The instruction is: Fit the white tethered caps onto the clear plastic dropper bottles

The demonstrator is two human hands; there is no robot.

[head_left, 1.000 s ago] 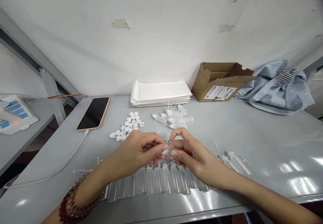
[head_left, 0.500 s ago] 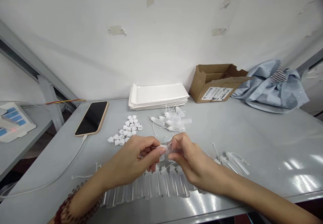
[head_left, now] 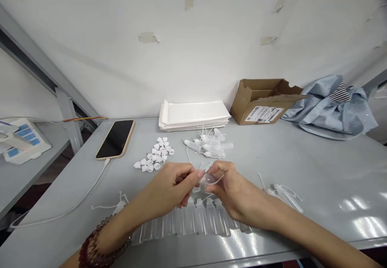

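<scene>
My right hand [head_left: 234, 191] is wrapped round a small clear squeeze bottle [head_left: 211, 179], its neck end pointing left. A thin white strap curves over the bottle. At that neck end my left hand [head_left: 173, 183] pinches with thumb and fingers; a white cap there is mostly hidden behind them. Below both hands lies a row of clear bottles [head_left: 184, 221], side by side with necks facing away. Loose white caps [head_left: 157, 154] form a small heap beyond my left hand. Several needle-tipped bottles [head_left: 213, 145] with straps lie piled beyond my right hand.
Flat white cartons [head_left: 195, 113] are stacked against the wall, beside an open cardboard box [head_left: 263, 102] and a bundled blue cloth [head_left: 332, 111]. On the left a phone [head_left: 116, 140] is attached to a white cable [head_left: 81, 203]. More bottles [head_left: 287, 197] lie by my right forearm.
The view has shifted slightly, so the scene sits a little further right. My left fingers have closed in against the bottle's neck end, covering the white cap that showed between my hands before.
</scene>
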